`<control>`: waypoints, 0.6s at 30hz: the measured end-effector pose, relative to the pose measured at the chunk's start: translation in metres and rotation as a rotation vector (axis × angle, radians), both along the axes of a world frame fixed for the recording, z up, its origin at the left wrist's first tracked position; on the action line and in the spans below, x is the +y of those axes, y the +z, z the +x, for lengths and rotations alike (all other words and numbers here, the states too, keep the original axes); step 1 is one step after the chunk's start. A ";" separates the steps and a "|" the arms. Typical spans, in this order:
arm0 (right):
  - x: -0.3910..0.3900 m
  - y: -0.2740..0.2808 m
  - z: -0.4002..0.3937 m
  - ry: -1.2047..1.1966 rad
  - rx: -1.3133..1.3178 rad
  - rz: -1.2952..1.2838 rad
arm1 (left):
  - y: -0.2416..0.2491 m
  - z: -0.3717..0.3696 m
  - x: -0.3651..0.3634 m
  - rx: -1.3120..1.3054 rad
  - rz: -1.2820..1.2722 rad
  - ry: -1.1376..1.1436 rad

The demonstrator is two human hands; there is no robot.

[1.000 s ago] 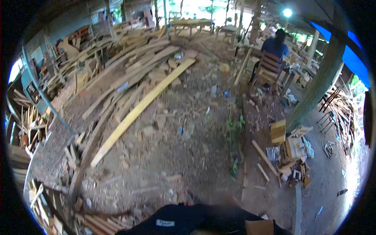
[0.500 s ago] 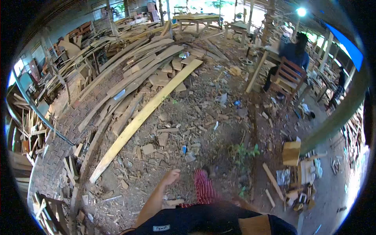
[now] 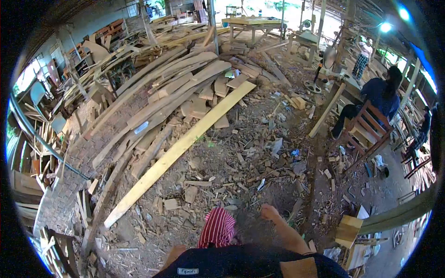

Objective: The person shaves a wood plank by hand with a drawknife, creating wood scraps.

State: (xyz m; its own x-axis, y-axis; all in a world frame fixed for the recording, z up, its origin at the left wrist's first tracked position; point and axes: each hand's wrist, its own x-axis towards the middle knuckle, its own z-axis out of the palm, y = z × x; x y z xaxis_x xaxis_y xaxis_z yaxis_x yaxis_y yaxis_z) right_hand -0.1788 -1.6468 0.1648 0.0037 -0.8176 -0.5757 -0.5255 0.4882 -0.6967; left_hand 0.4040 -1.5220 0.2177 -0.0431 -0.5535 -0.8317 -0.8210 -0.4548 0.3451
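Observation:
My right hand (image 3: 269, 212) swings in front of my body over the littered ground, fingers curled in, with nothing visible in it. My left hand (image 3: 175, 252) is low beside my dark shirt (image 3: 232, 262); its fingers are hidden. Between them shows one leg in red-and-white striped cloth (image 3: 217, 227). Ahead on the ground lies a long pale yellow plank (image 3: 181, 153), slanting from lower left to upper right. Neither hand touches it.
Stacked curved boards (image 3: 176, 88) cover the left. Wood scraps (image 3: 190, 192) litter the ground. At right, a person (image 3: 378, 92) sits on a wooden chair (image 3: 368, 127); another person (image 3: 363, 58) stands behind. A post (image 3: 398, 215) crosses lower right. A wooden table (image 3: 255, 22) stands far back.
My right hand has come forward, while my left has drawn back beside my body. The view has turned slightly, bringing the seated person and chair into fuller sight.

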 end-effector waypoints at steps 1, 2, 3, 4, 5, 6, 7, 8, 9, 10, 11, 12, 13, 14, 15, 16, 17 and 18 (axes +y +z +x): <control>-0.024 0.009 0.003 -0.005 -0.055 -0.025 | -0.001 -0.011 -0.015 0.006 0.004 0.010; -0.051 -0.078 -0.003 -0.117 -0.321 -0.115 | -0.002 -0.022 -0.034 0.011 0.009 0.017; -0.078 -0.167 -0.011 -0.223 -0.634 -0.187 | -0.001 -0.033 -0.054 0.011 0.021 0.020; -0.104 -0.240 -0.018 -0.290 -0.932 -0.238 | -0.001 -0.043 -0.078 0.015 0.024 0.022; -0.110 -0.195 -0.025 -0.185 -0.735 -0.317 | -0.002 -0.052 -0.105 0.019 0.024 0.013; -0.115 -0.136 -0.029 -0.086 -0.516 -0.394 | -0.005 -0.059 -0.134 0.025 0.014 -0.004; -0.117 -0.104 -0.041 -0.003 -0.305 -0.464 | -0.007 -0.068 -0.164 0.034 0.009 -0.018; -0.127 -0.071 -0.045 0.070 -0.224 -0.298 | -0.010 -0.077 -0.193 0.047 0.004 -0.039; -0.136 -0.074 -0.064 0.146 -0.140 -0.230 | -0.020 -0.085 -0.227 0.046 -0.020 -0.059; -0.147 -0.081 -0.090 0.236 -0.023 -0.236 | -0.017 -0.101 -0.275 0.068 -0.042 -0.092; -0.152 -0.097 -0.118 0.351 0.129 -0.313 | -0.013 -0.112 -0.319 0.088 -0.082 -0.120; -0.151 -0.121 -0.147 0.509 0.355 -0.484 | -0.018 -0.119 -0.362 0.122 -0.157 -0.180; -0.149 -0.144 -0.181 0.592 0.584 -0.683 | -0.024 -0.128 -0.408 0.200 -0.321 -0.293; -0.150 -0.152 -0.206 0.626 0.614 -0.403 | -0.024 -0.138 -0.452 0.371 -0.624 -0.511; -0.134 -0.163 -0.215 0.662 0.615 -0.113 | -0.032 -0.154 -0.499 0.424 -0.842 -0.646; -0.107 -0.169 -0.210 0.705 0.594 0.176 | -0.029 -0.178 -0.544 0.457 -0.972 -0.698; -0.124 -0.119 -0.219 0.393 0.461 0.278 | -0.016 -0.212 -0.583 0.166 -0.662 -0.478; -0.136 -0.075 -0.216 -0.124 0.179 0.378 | 0.014 -0.251 -0.622 0.161 -0.651 -0.434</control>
